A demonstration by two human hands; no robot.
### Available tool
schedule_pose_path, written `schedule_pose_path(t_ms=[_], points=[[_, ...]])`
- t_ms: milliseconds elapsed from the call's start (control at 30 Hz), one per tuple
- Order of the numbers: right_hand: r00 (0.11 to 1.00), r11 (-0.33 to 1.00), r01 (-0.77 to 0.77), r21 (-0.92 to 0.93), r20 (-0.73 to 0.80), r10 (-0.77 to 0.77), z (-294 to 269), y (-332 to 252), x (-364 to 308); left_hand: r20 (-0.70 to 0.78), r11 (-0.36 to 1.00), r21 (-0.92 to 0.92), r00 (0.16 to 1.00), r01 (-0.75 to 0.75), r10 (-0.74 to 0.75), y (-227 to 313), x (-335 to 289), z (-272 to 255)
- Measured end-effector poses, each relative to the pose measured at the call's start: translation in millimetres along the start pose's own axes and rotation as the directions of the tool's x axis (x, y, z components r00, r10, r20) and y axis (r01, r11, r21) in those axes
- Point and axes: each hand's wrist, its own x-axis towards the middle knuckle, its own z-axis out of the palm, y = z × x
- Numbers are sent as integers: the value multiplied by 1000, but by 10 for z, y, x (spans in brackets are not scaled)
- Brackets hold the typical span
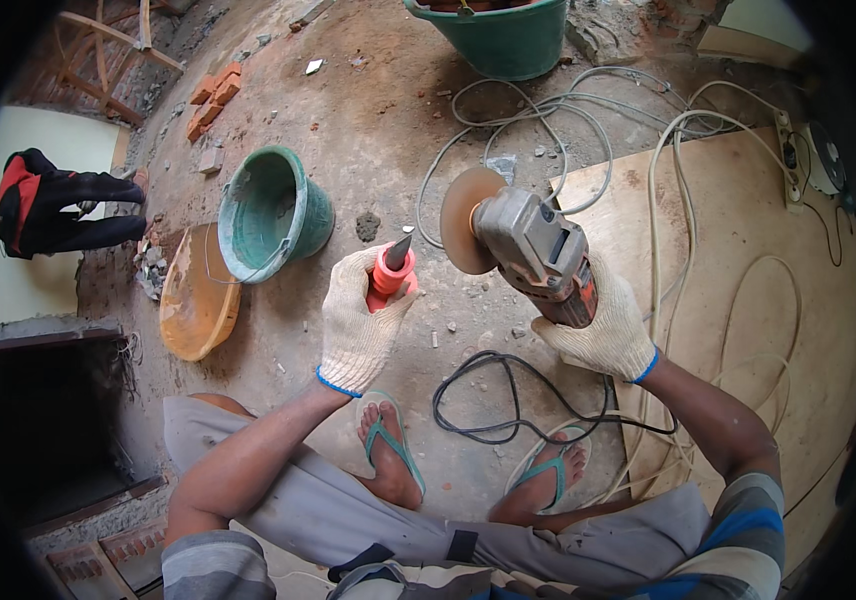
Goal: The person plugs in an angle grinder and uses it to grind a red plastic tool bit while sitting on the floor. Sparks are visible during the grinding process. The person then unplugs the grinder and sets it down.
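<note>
My left hand (pixel 353 335), in a white knit glove with a blue cuff, is closed round a chisel (pixel 391 275). Its red grip shows above my fingers, and the dark pointed tip faces up and away from me. The matching glove on my right hand (pixel 610 328) wraps the body of an angle grinder (pixel 538 245), grey at the head with orange and black behind. A brown round disc (pixel 470 220) sits on the grinder's left side, a short gap from the chisel tip. Whether the disc spins, I cannot tell.
A black cord (pixel 478 437) coils between my sandalled feet. Pale cables (pixel 683 200) loop over a plywood sheet (pixel 738 270) with a power strip (pixel 790 165). Left stand a green bucket (pixel 313 215) and an orange basin (pixel 198 310); another person (pixel 58 205) bends beyond. Ahead is another green bucket (pixel 508 45).
</note>
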Motion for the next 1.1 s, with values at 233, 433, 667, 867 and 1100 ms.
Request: schedule_pose_path(t_ms=[233,433,667,867,1100], points=[[995,995,96,-26,44,-95,-32,-116,15,-4,999,-35,1000,-6,6,23,7,-11],[991,994,102,-36,94,-98,1,-206,52,32,998,-64,999,-8,11,106,-6,-28],[985,988,145,-55,104,-139,21,-227,77,44,999,-42,999,13,-11,89,-21,-20],[988,993,99,-57,122,-91,2,-225,77,24,999,-54,1000,-7,8,96,-17,-14],[991,996,72,-45,118,-66,-25,-226,67,25,999,-46,1000,-15,16,80,-12,0]])
